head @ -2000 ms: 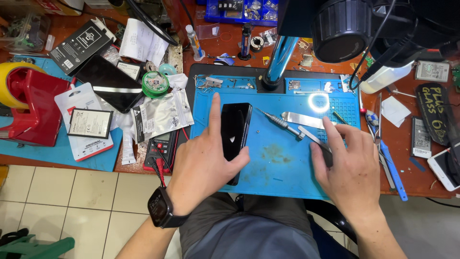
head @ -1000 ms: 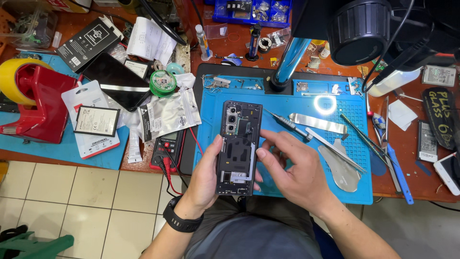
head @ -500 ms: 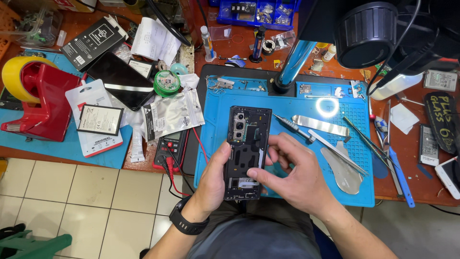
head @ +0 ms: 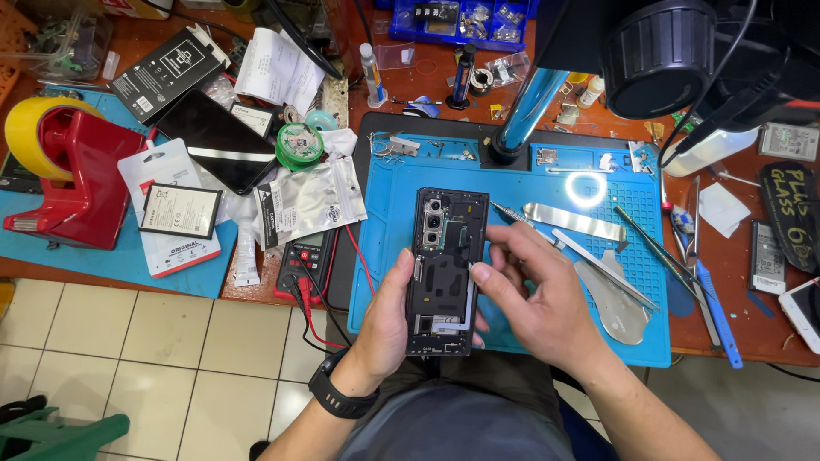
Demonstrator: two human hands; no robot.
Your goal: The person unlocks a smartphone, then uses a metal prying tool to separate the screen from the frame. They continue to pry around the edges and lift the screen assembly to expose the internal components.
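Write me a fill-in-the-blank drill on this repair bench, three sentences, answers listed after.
1. The left hand holds an opened phone whose cameras point ____ from the person.
2. The right hand touches the phone's ____ edge with its fingertips.
3. The phone is held over a ____ work mat.

Missing words: away; right; blue

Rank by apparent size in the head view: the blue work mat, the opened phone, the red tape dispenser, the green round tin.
1. blue work mat
2. red tape dispenser
3. opened phone, held in the left hand, so nearer the camera; this rank is uncertain
4. green round tin
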